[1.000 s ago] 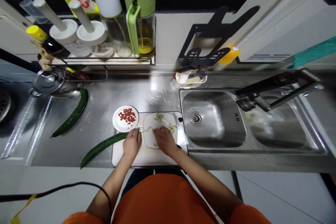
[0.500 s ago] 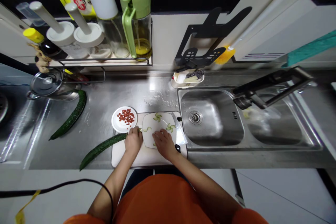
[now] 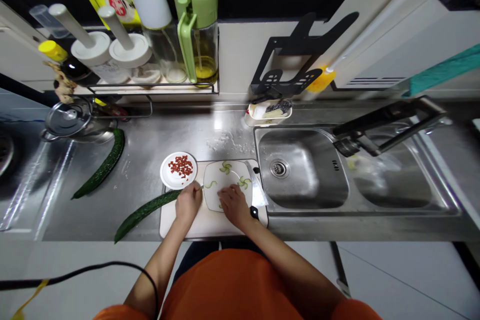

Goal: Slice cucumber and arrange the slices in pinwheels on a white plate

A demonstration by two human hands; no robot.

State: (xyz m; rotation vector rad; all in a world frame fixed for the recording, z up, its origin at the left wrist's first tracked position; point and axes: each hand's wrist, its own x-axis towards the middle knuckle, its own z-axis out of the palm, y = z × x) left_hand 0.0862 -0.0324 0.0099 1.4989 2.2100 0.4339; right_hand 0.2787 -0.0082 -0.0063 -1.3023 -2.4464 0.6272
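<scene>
My left hand [image 3: 188, 204] is closed in a pinch at the cut end of a long dark green cucumber [image 3: 144, 212], over a white cutting board [image 3: 195, 225]. My right hand [image 3: 232, 204] rests on a white square plate [image 3: 215, 180] that carries thin cucumber slices [image 3: 226, 168] arranged in small fans; its fingers are curled over the plate's near part. What the fingers of either hand hold is too small to make out. A small round white dish of red bits [image 3: 179, 169] stands just beyond my left hand.
A knife [image 3: 256, 193] lies along the board's right edge next to a steel sink [image 3: 303, 175] with a faucet [image 3: 382, 130]. A second cucumber [image 3: 101, 166] lies left, near a pot lid [image 3: 66, 119]. A rack of bottles [image 3: 150, 50] stands at the back.
Both hands stay at the plate and cucumber end with only small finger shifts; the view has shifted slightly.
</scene>
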